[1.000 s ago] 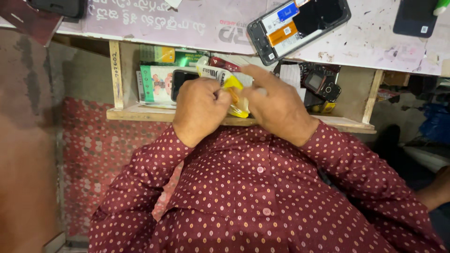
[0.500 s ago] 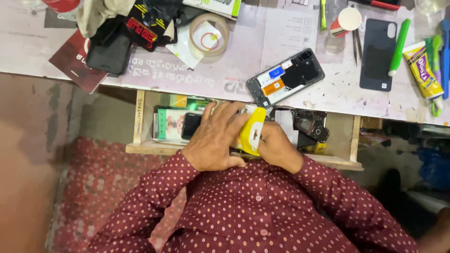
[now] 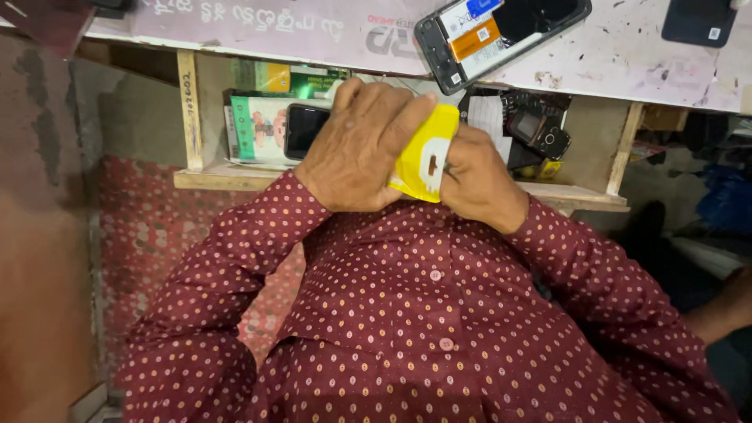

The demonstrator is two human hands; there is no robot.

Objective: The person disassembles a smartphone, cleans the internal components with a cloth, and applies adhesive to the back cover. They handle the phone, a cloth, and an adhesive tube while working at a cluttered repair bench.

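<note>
Both my hands hold a small yellow packet [image 3: 424, 155] with a white patch, close to my chest above the open drawer. My left hand [image 3: 356, 149] wraps over its left side, fingers curled across the top. My right hand [image 3: 479, 178] grips its right edge from behind. Most of the packet is hidden under my fingers. An opened phone [image 3: 501, 33] with its back off, showing orange and blue parts, lies on the white worktop [image 3: 627, 59] just beyond my hands.
The wooden drawer [image 3: 235, 178] under the worktop holds green boxes [image 3: 258, 125], a dark phone [image 3: 301, 129] and a small keypad phone [image 3: 540, 129]. A dark flat item [image 3: 699, 21] lies at the worktop's far right. A red patterned cloth [image 3: 149, 235] lies below left.
The view has dropped and closed in on my hands, so most of the worktop has left the frame. My hands have kept hold of the yellow packet, raising it slightly from the drawer.
</note>
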